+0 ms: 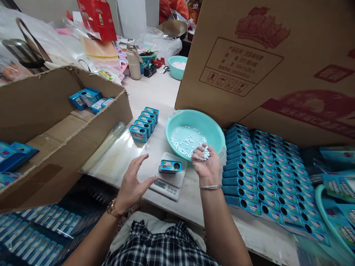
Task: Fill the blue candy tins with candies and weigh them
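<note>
Small white candies [205, 153] fill the curled fingers of my right hand [207, 164], held at the near rim of a turquoise basin [216, 129]. More candies lie scattered over the basin's floor. My left hand [135, 181] is empty, its thumb and fingers spread apart, just left of a small digital scale [168, 190]. On the scale stands a blue candy tin [170, 166] with a dark round hole in its top. Several similar blue tins [144, 125] stand in a short row behind it, on clear plastic sheets.
Rows of blue tins [266, 177] stand at the right, before a large printed carton [244, 55]. An open cardboard box [102, 129] with blue tins is at the left. Farther back are a beige bottle [133, 61] and another turquoise basin [175, 72] holding pale candies.
</note>
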### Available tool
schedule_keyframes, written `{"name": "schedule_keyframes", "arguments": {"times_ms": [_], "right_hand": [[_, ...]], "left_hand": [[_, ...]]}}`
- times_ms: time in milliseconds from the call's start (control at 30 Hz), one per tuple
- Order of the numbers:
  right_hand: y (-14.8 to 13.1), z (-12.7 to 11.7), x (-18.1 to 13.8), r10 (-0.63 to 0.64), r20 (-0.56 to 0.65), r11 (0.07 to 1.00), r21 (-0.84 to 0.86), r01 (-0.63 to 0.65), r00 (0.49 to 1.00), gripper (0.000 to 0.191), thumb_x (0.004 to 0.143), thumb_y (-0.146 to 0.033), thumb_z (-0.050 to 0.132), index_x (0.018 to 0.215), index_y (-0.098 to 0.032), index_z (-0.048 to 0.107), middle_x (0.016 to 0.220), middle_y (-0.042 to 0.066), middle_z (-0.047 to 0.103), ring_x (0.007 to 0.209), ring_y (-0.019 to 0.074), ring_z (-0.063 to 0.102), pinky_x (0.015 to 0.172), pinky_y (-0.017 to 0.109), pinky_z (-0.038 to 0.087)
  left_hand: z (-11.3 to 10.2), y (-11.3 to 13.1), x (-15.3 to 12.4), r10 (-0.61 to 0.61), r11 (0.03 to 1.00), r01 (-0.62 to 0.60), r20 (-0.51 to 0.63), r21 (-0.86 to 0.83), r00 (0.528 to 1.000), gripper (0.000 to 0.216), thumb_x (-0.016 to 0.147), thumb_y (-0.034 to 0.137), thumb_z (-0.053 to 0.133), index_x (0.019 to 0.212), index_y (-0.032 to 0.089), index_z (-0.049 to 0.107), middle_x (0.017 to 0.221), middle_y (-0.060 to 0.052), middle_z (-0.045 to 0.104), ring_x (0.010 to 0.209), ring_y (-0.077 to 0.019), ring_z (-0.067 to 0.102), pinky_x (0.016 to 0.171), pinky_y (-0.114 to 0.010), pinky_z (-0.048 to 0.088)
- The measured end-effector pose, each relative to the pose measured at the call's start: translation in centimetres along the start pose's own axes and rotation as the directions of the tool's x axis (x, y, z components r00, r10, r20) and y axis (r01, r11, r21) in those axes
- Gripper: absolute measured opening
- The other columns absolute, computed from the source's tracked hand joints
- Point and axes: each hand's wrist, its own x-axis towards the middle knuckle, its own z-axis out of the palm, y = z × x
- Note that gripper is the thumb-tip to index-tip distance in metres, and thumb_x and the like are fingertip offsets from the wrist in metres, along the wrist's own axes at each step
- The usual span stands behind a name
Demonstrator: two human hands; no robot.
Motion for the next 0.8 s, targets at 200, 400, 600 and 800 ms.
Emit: {"name": "schedule_keyframes", "arguments": {"times_ms": [200, 400, 600, 800], "right_hand": [[3.6, 0.9, -0.9, -0.032, -0.003, 0.991, -0.128, 0.031, 0.999, 0.024, 0.096, -0.03, 0.043, 0.077, -0.019, 0.051, 0.059, -0.007, 0.044, 0.045, 0.0059, 0.041, 0.043, 0.017, 0.038], [5.5, 1.1, -1.3, -0.174, 0.018, 0.949, -0.266, 0.172, 0.985, 0.018, 0.089, -0.032, 0.054, 0.076, -0.02, 0.053, 0.059, -0.006, 0.049, 0.053, 0.009, 0.052, 0.055, 0.022, 0.049], [6.2, 0.8, -1.4, -0.295, 0.081, 0.866, -0.398, 0.302, 0.952, 0.022, 0.085, -0.038, 0.058, 0.074, -0.019, 0.055, 0.057, -0.004, 0.052, 0.057, 0.0115, 0.057, 0.064, 0.026, 0.052], [6.6, 0.8, -1.8, -0.337, 0.122, 0.828, -0.433, 0.355, 0.934, 0.02, 0.085, -0.036, 0.058, 0.074, -0.02, 0.055, 0.058, -0.005, 0.049, 0.057, 0.0101, 0.053, 0.062, 0.023, 0.049]], "left_hand": [[4.0, 1.8, 3.2, 0.246, 0.965, -0.261, 0.233, 0.038, 0.941, 0.072, 0.075, 0.032, 0.078, 0.139, 0.024, 0.046, 0.132, -0.01, 0.054, 0.123, -0.0276, 0.049, 0.107, -0.045, 0.043], [6.3, 1.9, 4.4, 0.182, 0.98, -0.199, 0.288, 0.029, 0.94, 0.054, 0.073, 0.025, 0.079, 0.122, 0.02, 0.057, 0.113, -0.009, 0.062, 0.106, -0.0269, 0.056, 0.093, -0.043, 0.049], [6.4, 2.0, 4.5, 0.146, 0.989, -0.147, 0.267, -0.015, 0.952, 0.038, 0.078, 0.024, 0.075, 0.113, 0.02, 0.061, 0.106, -0.007, 0.064, 0.103, -0.025, 0.057, 0.091, -0.039, 0.048], [6.4, 2.0, 4.4, 0.148, 0.989, -0.147, 0.261, -0.024, 0.954, 0.034, 0.08, 0.025, 0.072, 0.112, 0.021, 0.062, 0.104, -0.007, 0.063, 0.102, -0.0247, 0.058, 0.089, -0.039, 0.048]]}}
